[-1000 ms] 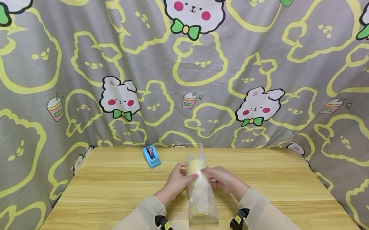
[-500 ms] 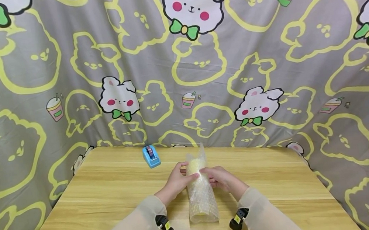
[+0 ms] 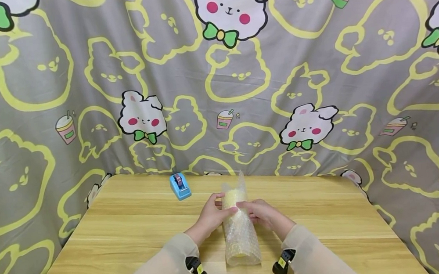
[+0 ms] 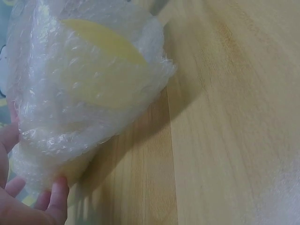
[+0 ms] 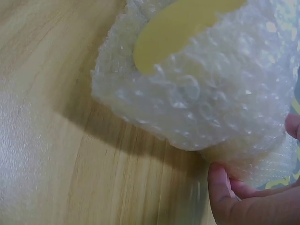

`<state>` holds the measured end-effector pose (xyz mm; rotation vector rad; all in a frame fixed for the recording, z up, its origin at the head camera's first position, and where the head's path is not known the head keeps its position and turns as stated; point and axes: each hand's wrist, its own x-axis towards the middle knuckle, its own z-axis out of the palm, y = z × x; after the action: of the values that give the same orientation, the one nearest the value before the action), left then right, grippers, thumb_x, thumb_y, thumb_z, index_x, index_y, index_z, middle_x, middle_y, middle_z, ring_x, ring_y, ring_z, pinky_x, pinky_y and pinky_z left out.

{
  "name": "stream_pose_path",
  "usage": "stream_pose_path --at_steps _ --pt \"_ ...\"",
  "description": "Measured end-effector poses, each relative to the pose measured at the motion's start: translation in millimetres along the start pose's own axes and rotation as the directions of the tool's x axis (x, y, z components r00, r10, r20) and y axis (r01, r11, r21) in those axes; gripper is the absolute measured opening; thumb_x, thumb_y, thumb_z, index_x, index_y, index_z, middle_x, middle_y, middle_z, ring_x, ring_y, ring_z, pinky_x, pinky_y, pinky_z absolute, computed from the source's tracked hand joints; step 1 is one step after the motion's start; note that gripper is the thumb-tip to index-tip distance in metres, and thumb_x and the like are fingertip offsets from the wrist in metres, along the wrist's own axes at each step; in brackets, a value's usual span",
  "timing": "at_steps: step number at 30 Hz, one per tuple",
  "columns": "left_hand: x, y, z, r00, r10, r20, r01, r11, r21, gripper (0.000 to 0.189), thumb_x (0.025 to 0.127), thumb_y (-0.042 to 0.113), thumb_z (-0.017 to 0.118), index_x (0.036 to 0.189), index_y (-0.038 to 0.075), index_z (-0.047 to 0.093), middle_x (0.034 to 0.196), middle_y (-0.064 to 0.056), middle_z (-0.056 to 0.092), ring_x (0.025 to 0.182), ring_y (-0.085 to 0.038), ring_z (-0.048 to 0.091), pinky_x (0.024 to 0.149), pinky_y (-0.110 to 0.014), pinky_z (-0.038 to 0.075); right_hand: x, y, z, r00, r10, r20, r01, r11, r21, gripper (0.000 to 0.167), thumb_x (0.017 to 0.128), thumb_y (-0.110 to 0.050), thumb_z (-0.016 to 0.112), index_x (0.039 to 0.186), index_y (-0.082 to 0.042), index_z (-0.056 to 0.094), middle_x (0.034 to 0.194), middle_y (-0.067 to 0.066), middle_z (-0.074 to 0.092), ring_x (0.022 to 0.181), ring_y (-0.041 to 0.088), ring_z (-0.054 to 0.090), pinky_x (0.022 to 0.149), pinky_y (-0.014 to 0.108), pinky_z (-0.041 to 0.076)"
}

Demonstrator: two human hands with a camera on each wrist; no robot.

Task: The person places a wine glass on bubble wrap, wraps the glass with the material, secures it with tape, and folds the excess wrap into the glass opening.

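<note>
Bubble wrap (image 3: 242,240) is rolled round a yellow thing with a smooth, rounded end face (image 4: 110,44), its long side pointing away from me over the table. The rest of the yellow thing shows only through the wrap, so its kind is hidden. My left hand (image 3: 210,213) grips the roll's left side, thumb across the top. From the right, my right hand (image 3: 266,212) holds the same roll, its thumb on top close to the left thumb and its fingers along the side. Loose wrap sticks up past the far end.
A blue tape dispenser (image 3: 180,186) stands at the back of the wooden table (image 3: 141,232), left of the roll. Behind the table hangs a grey curtain (image 3: 181,70) with cartoon prints. Each forearm carries a black wrist camera (image 3: 197,272).
My right thumb has slid slightly left over the top of the wrap, closer to the left thumb. Otherwise both hands and the roll stay nearly still.
</note>
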<state>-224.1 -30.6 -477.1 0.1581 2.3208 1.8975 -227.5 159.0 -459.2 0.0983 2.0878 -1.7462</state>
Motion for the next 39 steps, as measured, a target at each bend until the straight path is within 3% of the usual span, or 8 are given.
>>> stream_pose_path --at_steps 10,17,24,29,39 --pt "-1.8 1.8 -2.1 1.000 -0.002 0.015 0.002 1.000 -0.005 0.070 0.086 0.025 0.082 0.142 0.002 0.046 0.124 -0.023 0.053 0.104 -0.032 0.058 0.079 -0.039 0.055 1.0 3 4 0.999 0.031 -0.023 -0.031 1.000 -0.004 0.056 0.094 -0.037 0.067 0.122 0.011 0.060 0.086 0.003 0.069 0.079 0.014 0.064 0.079 0.029 0.054" --pt "-2.5 3.8 -7.2 0.999 0.003 0.051 -0.005 0.999 0.035 0.070 0.088 0.028 0.079 0.144 0.003 0.045 0.127 -0.022 0.053 0.109 -0.033 0.057 0.086 -0.042 0.054 0.6 3 5 0.998 0.043 -0.050 -0.043 0.999 -0.013 0.050 0.092 -0.040 0.069 0.114 0.005 0.063 0.074 -0.002 0.057 0.071 0.012 0.054 0.070 0.027 0.050" --pt "-3.1 3.6 -11.2 0.998 0.023 0.065 -0.025 0.999 0.031 0.059 0.094 0.021 0.071 0.143 -0.002 0.047 0.126 -0.024 0.055 0.110 -0.035 0.058 0.084 -0.042 0.057 0.7 6 7 0.998 0.032 -0.046 -0.033 0.999 -0.019 0.048 0.093 -0.040 0.067 0.107 0.005 0.067 0.085 0.003 0.067 0.077 0.013 0.062 0.074 0.028 0.055" --pt "-3.8 0.9 -14.9 0.997 0.028 0.071 -0.030 0.999 0.037 0.051 0.095 0.015 0.067 0.140 -0.002 0.052 0.126 -0.023 0.057 0.112 -0.035 0.059 0.084 -0.041 0.057 1.9 10 8 0.997 0.037 -0.063 -0.039 0.999 -0.023 0.044 0.092 -0.040 0.067 0.099 0.003 0.066 0.082 0.002 0.064 0.074 0.013 0.059 0.070 0.027 0.054" --pt "-6.6 2.2 -23.9 0.990 0.092 0.109 -0.096 0.995 0.038 0.038 0.096 0.007 0.063 0.130 -0.009 0.057 0.117 -0.021 0.063 0.105 -0.034 0.063 0.081 -0.043 0.058 2.9 11 7 0.997 0.024 -0.075 -0.024 1.000 0.002 0.043 0.091 -0.039 0.068 0.098 0.003 0.065 0.081 0.002 0.062 0.074 0.013 0.059 0.068 0.026 0.054"
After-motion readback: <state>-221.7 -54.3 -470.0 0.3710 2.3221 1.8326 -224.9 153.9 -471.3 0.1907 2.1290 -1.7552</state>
